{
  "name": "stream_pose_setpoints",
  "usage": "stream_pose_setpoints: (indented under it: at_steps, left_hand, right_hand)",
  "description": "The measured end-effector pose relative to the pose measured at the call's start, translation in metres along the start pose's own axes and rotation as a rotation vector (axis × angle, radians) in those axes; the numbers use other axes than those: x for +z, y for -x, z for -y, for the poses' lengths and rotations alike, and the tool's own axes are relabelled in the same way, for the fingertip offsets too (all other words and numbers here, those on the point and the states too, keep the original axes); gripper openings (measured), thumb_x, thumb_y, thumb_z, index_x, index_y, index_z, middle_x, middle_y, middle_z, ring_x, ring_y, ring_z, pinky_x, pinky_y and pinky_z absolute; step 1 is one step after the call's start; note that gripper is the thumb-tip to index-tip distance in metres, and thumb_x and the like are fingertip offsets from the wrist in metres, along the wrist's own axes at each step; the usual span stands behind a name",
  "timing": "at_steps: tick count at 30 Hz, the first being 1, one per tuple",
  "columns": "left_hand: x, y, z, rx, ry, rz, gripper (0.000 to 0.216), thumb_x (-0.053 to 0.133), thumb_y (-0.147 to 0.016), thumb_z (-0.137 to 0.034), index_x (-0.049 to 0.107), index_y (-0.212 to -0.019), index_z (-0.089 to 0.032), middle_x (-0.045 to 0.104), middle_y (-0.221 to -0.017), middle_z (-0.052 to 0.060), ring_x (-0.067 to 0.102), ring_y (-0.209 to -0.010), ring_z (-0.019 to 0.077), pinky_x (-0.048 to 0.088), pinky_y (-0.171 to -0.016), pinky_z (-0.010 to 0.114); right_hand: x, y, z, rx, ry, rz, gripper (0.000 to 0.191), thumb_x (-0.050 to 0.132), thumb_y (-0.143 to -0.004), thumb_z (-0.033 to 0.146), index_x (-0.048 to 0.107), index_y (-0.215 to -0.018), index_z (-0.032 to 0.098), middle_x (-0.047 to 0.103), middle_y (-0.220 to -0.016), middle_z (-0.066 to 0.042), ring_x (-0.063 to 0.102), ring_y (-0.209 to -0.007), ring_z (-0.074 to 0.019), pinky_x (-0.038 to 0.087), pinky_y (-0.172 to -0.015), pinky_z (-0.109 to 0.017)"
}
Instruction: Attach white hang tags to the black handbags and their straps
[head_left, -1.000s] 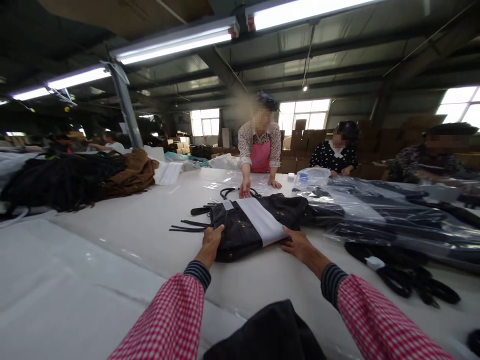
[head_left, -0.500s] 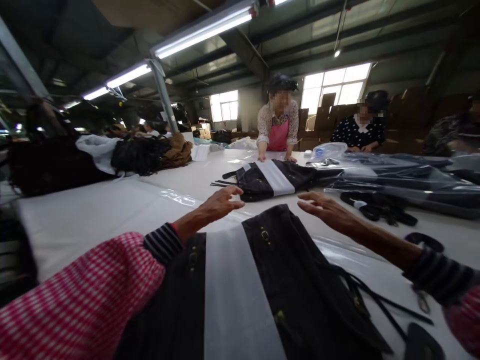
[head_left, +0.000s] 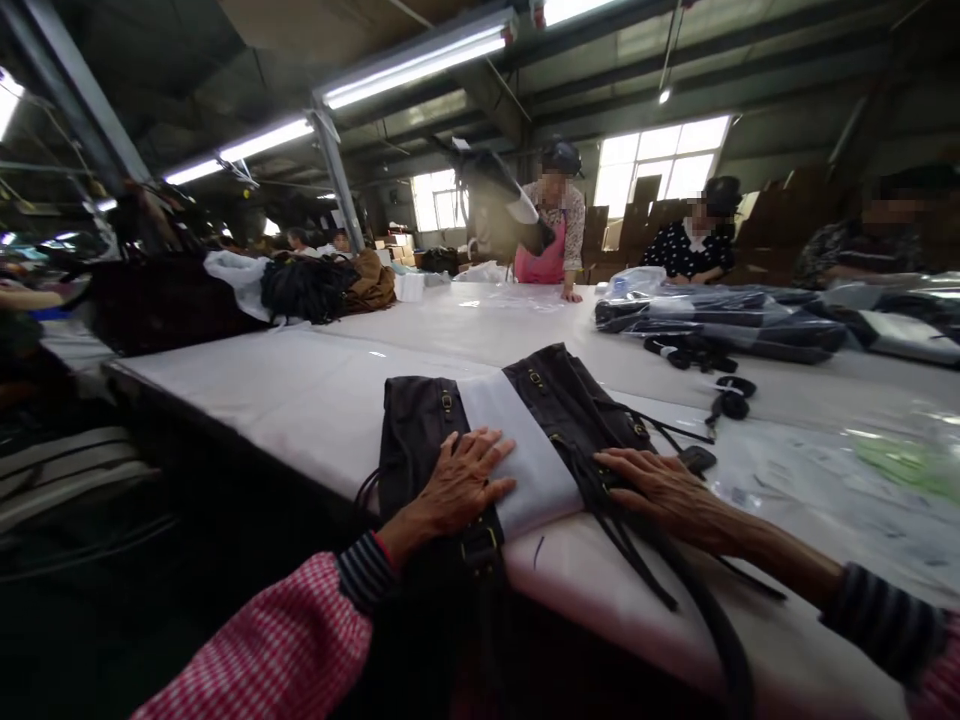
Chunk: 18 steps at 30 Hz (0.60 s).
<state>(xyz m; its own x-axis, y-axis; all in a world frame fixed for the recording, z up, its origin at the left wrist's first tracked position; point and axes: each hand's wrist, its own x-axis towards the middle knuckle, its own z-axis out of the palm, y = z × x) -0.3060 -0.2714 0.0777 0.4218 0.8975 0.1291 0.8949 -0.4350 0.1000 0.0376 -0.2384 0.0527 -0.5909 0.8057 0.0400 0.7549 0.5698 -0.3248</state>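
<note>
With the far bag (head_left: 491, 190) now lifted, seemingly by a co-worker (head_left: 536, 265), handling is shifted to the near bag (head_left: 566, 400), covered by the spread left hand (head_left: 461, 485) and spread right hand (head_left: 660, 487).

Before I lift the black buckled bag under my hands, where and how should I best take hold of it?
I would grip the black buckled bag by its left and right ends, coming from both sides: it lies broad and flat, and the white band crossing its middle might slip or crease. Mind the loose black straps at right.

Head-height view, forward and down.
</note>
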Motion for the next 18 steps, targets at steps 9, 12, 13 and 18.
stream_pose_setpoints:
  at_steps: [9, 12, 13, 18]
  left_hand:
    - [-0.026, 0.013, 0.053, -0.056, 0.092, -0.288, 0.048, 0.048, -0.1, -0.048, 0.048, -0.145, -0.028, 0.048, -0.154, 0.006, 0.036, -0.146, 0.0254, 0.026, -0.121, 0.049]
    - [-0.036, 0.026, 0.109, -0.419, 0.091, -0.423, 0.054, 0.06, -0.091, -0.046, 0.051, -0.14, -0.026, 0.049, -0.152, 0.01, 0.041, -0.142, 0.0334, 0.034, -0.116, 0.052]
    - [-0.038, 0.028, 0.126, -0.538, 0.145, -0.407, 0.06, 0.064, -0.088, -0.047, 0.05, -0.141, -0.024, 0.049, -0.15, 0.013, 0.043, -0.14, 0.0356, 0.038, -0.113, 0.052]
    - [-0.035, 0.008, 0.165, -0.825, 0.682, -0.331, 0.082, 0.07, -0.083, -0.052, 0.032, -0.149, -0.023, 0.057, -0.139, 0.02, 0.068, -0.108, 0.0293, 0.057, -0.081, 0.038]
  right_hand:
    - [0.002, -0.001, -0.009, -0.019, -0.085, -0.075, 0.056, 0.044, -0.098, 0.061, 0.049, -0.146, 0.032, 0.053, -0.147, -0.009, 0.051, -0.133, -0.0314, 0.039, -0.111, -0.054]
    - [-0.002, 0.007, -0.019, 0.06, -0.102, -0.295, 0.055, 0.051, -0.095, 0.058, 0.054, -0.14, 0.028, 0.053, -0.144, -0.011, 0.051, -0.133, -0.0323, 0.043, -0.11, -0.052]
    - [-0.003, 0.011, -0.022, 0.106, -0.098, -0.37, 0.053, 0.051, -0.094, 0.058, 0.056, -0.137, 0.026, 0.053, -0.142, -0.012, 0.053, -0.13, -0.0327, 0.046, -0.107, -0.051]
    - [-0.003, 0.039, -0.006, 0.18, -0.099, -0.426, 0.037, 0.048, -0.097, 0.056, 0.066, -0.109, 0.026, 0.067, -0.108, -0.009, 0.069, -0.078, -0.0232, 0.058, -0.067, -0.036]
